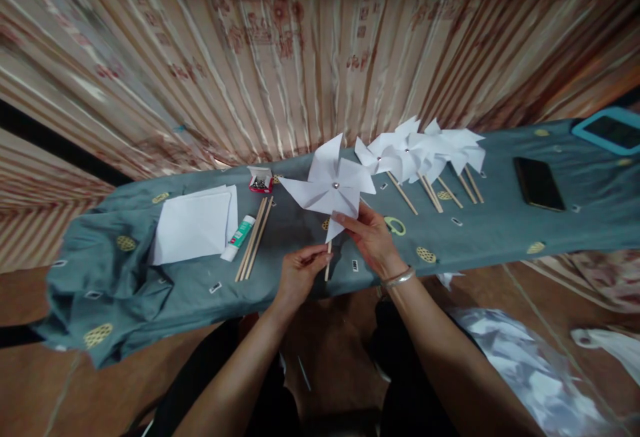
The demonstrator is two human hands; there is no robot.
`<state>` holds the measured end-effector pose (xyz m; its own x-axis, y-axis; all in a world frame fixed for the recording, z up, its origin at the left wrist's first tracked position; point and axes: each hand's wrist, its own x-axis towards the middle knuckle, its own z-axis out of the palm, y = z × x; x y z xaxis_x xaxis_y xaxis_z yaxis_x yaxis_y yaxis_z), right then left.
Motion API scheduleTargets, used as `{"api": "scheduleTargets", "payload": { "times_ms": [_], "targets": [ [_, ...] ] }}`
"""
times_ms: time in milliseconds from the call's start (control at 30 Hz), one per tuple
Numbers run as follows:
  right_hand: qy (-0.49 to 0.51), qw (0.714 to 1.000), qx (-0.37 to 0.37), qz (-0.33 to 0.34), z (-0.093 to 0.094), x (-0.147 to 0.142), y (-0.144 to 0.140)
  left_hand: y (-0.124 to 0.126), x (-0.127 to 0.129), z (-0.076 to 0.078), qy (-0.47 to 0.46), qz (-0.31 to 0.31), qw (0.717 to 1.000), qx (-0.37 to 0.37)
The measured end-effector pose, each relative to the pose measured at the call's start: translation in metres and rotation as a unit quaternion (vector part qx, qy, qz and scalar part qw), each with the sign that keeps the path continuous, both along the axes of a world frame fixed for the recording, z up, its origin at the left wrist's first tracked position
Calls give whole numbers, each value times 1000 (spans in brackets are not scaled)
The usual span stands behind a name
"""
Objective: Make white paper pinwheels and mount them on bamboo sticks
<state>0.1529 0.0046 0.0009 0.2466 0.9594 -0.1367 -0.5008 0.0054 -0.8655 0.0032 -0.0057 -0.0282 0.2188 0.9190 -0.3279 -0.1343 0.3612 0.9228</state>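
Over the grey cloth's [150, 290] near edge, head view: left hand [299, 269] pinches the wooden stick [328, 265] of a white paper pinwheel [331, 187]; right hand [369, 235] pinches its lower blade. Finished pinwheels [425, 147] lie right, spare sticks [255, 237], glue [239, 235] and paper [194, 225] left.

Home craft corner: cloth-covered bench [150, 277] before a patterned curtain [280, 43]; on the bench, finished paper pinwheels [425, 150], wooden sticks [255, 237], glue stick [239, 237].

Paper sheets [193, 227] left on table [500, 237], glue stick [239, 237] and sticks [255, 245] beside, finished pinwheels [425, 150] right, phone [539, 183] farther right
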Motion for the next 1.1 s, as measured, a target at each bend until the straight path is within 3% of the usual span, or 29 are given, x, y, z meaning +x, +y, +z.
{"api": "scheduleTargets", "payload": {
  "times_ms": [400,567,733,1100],
  "targets": [
    [-83,992,-12,-94,-10,32,-3,13,-7,-1,33,27,997,71],
    [-227,953,48,-194,-11,61,1,13,-9,-3,40,7,995,87],
    [-335,925,94,-152,-13,73,1,11,-8,-4,44,-21,994,102],
    [-332,930,65,-143,-14,71,3,11,-6,-4,42,-9,995,92]
  ]
}}
